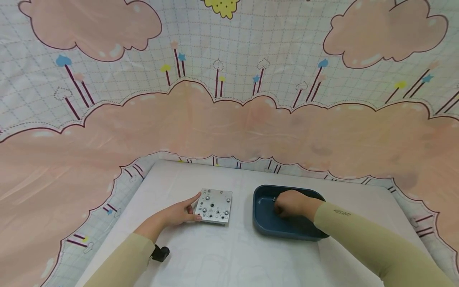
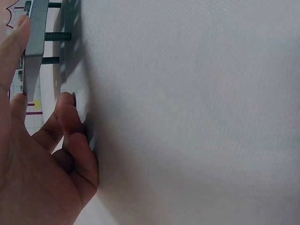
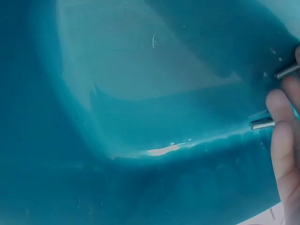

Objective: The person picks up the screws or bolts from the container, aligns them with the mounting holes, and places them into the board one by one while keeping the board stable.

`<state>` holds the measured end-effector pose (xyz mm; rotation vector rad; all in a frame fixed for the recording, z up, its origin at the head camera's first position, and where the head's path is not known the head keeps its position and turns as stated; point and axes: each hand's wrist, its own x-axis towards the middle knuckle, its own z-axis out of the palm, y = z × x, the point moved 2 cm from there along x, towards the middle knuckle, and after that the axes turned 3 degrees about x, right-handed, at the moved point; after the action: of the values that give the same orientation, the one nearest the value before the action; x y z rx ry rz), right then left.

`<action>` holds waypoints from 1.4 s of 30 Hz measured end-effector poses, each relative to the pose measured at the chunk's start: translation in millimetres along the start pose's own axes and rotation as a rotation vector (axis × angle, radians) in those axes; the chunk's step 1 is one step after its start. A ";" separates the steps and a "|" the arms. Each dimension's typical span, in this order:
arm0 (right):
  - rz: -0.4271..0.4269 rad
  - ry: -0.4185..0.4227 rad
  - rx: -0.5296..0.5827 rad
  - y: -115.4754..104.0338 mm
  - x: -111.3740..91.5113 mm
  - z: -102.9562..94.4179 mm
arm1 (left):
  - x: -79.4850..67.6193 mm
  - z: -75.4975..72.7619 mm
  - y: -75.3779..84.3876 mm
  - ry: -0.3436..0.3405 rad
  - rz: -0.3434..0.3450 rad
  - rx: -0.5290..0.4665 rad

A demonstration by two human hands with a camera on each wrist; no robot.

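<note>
A silver metal plate [image 1: 214, 206] with holes and several screws set in it is at the middle of the table. My left hand [image 1: 179, 212] grips its left edge, thumb at the near corner and a finger at the far one. In the left wrist view, threaded screw ends [image 2: 58, 36] stick out from the plate's underside, and the other fingers are curled below. My right hand [image 1: 292, 203] reaches into the dark blue tray [image 1: 265, 227], fingers curled. At its fingertips, the right wrist view shows a thin metal pin [image 3: 287, 71]; another metal pin [image 3: 262, 123] is beside the fingers.
The tray stands right of the plate on a white-covered table [image 1: 229, 263]. A patterned curtain [image 1: 251, 127] hangs behind the table and along its sides. A black device [image 1: 160, 253] is strapped at the left wrist.
</note>
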<state>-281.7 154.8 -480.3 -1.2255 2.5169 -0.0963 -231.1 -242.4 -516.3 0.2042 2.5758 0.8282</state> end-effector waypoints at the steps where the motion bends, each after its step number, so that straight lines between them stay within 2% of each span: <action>1: -0.001 0.002 -0.001 0.3 0.4 0.5 | 0.2 -0.1 -0.5 0.000 -0.001 0.000; 12: 0.050 0.032 -0.012 2.2 -0.5 -7.4 | -0.8 -0.4 -0.2 0.008 -0.013 -0.005; 17: 0.100 0.068 0.055 1.3 -1.7 -16.2 | -1.1 -0.5 -0.6 0.010 -0.015 -0.012; 26: 0.091 0.183 0.235 -9.7 7.0 -36.5 | -3.9 -1.2 -1.4 0.010 0.001 -0.001; 30: 0.115 0.213 0.315 -17.6 14.8 -46.2 | -5.3 -1.7 -0.2 0.007 0.005 0.011; 35: 0.135 0.252 0.355 -30.1 30.3 -57.1 | -6.9 -2.4 2.3 0.008 0.009 0.005; 42: 0.186 0.242 0.472 -56.6 60.0 -64.9 | -6.1 -1.7 4.9 0.012 0.008 0.003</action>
<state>-294.8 67.3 -423.9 -0.8263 2.5783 -0.7855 -226.3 -240.9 -510.1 0.2114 2.5895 0.8315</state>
